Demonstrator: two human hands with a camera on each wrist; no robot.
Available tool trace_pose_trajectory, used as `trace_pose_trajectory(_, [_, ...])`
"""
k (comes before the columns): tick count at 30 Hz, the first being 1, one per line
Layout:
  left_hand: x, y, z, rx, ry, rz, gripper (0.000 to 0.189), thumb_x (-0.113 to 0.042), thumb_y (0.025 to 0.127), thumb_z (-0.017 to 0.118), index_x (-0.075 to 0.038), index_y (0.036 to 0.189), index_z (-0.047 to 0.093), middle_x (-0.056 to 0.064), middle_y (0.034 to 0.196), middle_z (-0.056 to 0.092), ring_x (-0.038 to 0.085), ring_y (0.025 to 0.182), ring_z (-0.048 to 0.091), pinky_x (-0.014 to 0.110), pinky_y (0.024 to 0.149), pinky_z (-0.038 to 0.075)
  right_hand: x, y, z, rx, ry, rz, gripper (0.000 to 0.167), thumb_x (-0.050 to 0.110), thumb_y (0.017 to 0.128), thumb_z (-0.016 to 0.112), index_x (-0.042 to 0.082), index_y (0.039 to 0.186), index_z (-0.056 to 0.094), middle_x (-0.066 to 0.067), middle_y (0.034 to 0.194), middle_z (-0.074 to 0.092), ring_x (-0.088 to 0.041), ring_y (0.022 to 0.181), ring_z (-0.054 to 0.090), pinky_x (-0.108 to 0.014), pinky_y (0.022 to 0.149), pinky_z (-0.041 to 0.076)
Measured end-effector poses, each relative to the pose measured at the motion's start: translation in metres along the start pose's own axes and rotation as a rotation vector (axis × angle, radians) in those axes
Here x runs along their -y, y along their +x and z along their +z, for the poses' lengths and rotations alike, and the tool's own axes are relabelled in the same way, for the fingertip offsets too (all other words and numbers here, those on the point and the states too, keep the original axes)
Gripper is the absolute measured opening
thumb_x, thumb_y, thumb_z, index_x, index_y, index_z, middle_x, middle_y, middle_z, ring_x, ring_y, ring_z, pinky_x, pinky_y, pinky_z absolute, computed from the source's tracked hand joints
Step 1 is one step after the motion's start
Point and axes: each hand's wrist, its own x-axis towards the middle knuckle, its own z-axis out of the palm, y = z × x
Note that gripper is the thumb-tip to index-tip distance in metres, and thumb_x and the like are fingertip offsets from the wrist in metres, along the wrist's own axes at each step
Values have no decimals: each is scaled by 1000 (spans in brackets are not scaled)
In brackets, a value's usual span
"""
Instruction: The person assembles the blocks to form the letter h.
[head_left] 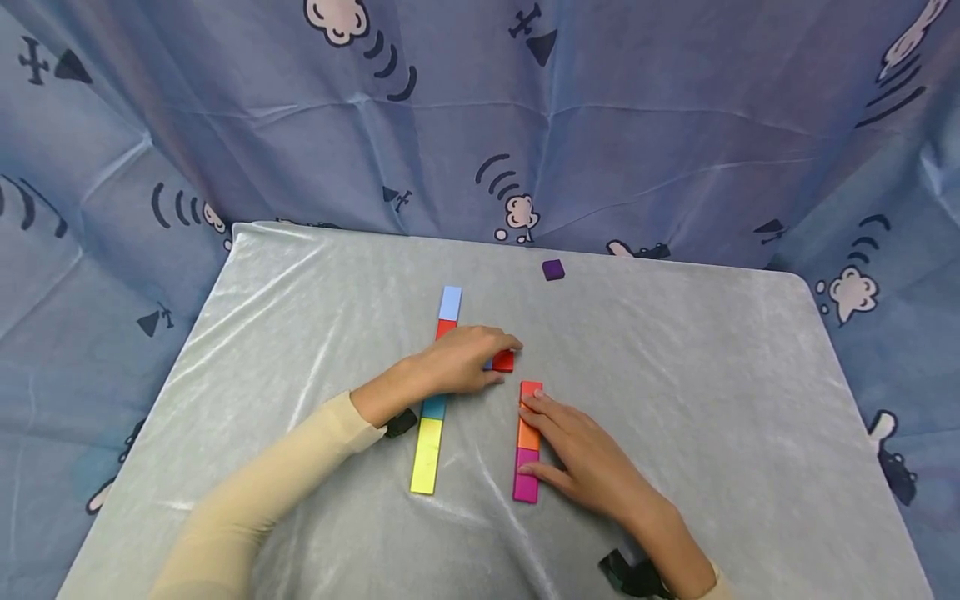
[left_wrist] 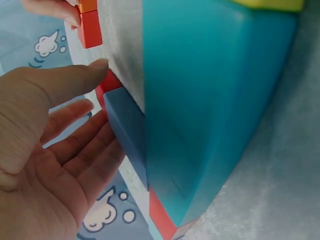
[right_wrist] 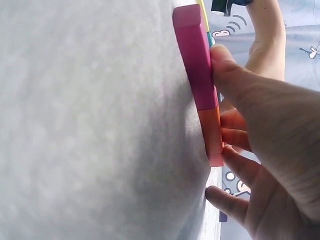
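Note:
My left hand (head_left: 465, 358) reaches over a long line of blocks and holds a red block (head_left: 503, 362) between thumb and fingers. That red block meets a blue block (left_wrist: 125, 130), which juts sideways from the line. The line has a light blue block (head_left: 450, 302), another red block (head_left: 446, 328), a teal block (head_left: 433, 408) and a yellow block (head_left: 427, 457); my hand hides its middle. My right hand (head_left: 585, 454) rests extended fingers and thumb on a shorter line: a red-orange block (head_left: 531, 387), an orange block (head_left: 528, 438) and a magenta block (head_left: 527, 485).
A small dark purple block (head_left: 553, 269) lies alone near the far edge of the table. Grey, slightly wrinkled cloth (head_left: 712, 400) covers the tabletop. Blue patterned curtains (head_left: 637, 142) hang behind it and along both sides.

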Motion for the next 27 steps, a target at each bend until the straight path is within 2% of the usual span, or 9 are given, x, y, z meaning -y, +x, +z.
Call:
trace_pose_trajectory(5, [-1, 2, -5, -7, 11, -26, 53, -33, 98, 76, -9, 144, 64, 7, 127, 72, 20, 107, 69, 38, 98, 60, 0, 0, 0, -5, 7, -8, 76, 48, 93, 79, 9, 154, 56, -8, 163, 51, -28, 149, 52, -53, 120, 47])
trace_pose_trajectory(9, [0, 9, -10, -22, 36, -28, 53, -36, 101, 73, -9, 146, 63, 7, 130, 71, 20, 107, 68, 38, 94, 61, 0, 0, 0, 1, 11, -6, 76, 48, 93, 79, 10, 154, 55, -7, 164, 51, -28, 151, 51, -53, 121, 46])
trace_pose_trajectory(16, [3, 31, -22, -50, 47, -47, 56, -34, 102, 71, -11, 151, 58, 9, 147, 64, 23, 135, 63, 42, 113, 56, 2, 0, -3, 16, 13, 2, 76, 45, 93, 79, 9, 155, 54, -6, 165, 49, -27, 154, 47, -52, 123, 45])
trace_pose_trajectory(21, [7, 45, -28, -49, 35, -50, 57, -33, 102, 71, -11, 153, 56, 9, 149, 61, 24, 137, 61, 42, 116, 54, 1, -1, -3, 12, 11, 1, 76, 46, 93, 79, 8, 154, 55, -6, 164, 50, -27, 153, 48, -52, 122, 46])
trace_pose_trajectory(27, [13, 57, -27, -53, -5, -59, 56, -32, 102, 70, -11, 152, 57, 9, 151, 60, 23, 138, 60, 44, 117, 53, 1, -1, -3, 45, 24, 18, 76, 49, 95, 76, 10, 156, 53, -4, 167, 47, -26, 156, 45, -52, 124, 43])
